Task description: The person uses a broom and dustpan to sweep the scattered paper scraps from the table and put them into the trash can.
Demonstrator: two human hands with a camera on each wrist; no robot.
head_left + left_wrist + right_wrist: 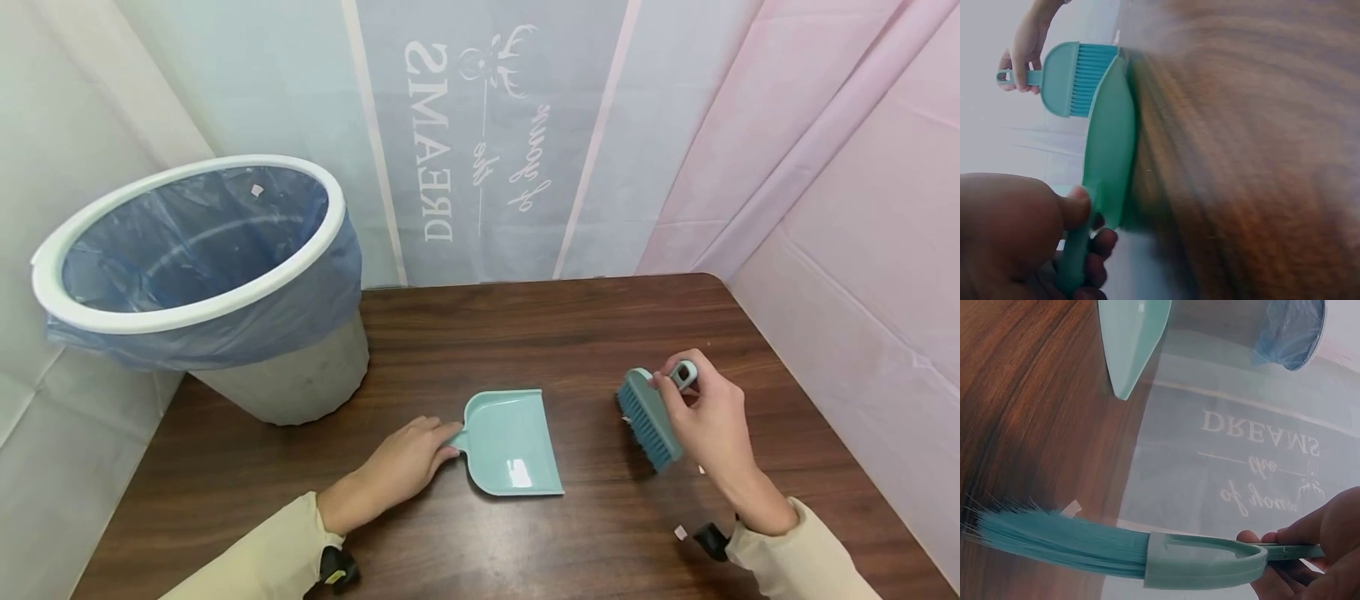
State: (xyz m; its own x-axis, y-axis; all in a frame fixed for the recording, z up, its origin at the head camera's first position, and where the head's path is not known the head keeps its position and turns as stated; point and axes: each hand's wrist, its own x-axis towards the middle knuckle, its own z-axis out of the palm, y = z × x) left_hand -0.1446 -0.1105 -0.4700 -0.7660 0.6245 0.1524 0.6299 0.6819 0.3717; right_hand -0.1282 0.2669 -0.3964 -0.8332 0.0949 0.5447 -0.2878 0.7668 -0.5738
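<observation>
One dustpan (pixel 507 442), lengthwise left-right, mouth rightward.

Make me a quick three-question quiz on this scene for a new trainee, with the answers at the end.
1. Which hand holds the brush?
2. True or false: in the head view, the dustpan sits between the bin on the left and the brush on the right.
3. Fill in the colour: the bin is lined with a ____ bag.

Key:
1. The right hand.
2. True.
3. Blue.
</observation>
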